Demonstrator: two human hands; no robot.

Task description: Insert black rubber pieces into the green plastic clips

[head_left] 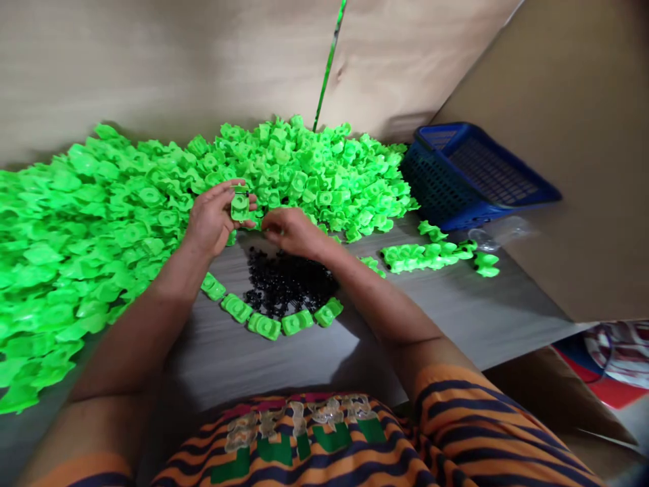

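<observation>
My left hand (215, 213) grips a small green plastic toy car body (240, 206), its underside turned toward me and a dark bar near its top edge. Just to the right, my right hand (289, 230) has its fingers pinched together; what they hold, if anything, is hidden. Below both hands lies a heap of small black plastic parts (289, 281). Around its near side, several green car bodies (264, 326) form a curved row on the grey table (218, 365).
A large pile of green plastic pieces (126, 203) spreads across the back and left. A blue basket (436, 182) stands tilted at the right rear. In front of it sit lined-up green pieces (423, 257) and a clear plastic item (481, 239). Board walls enclose the back and right.
</observation>
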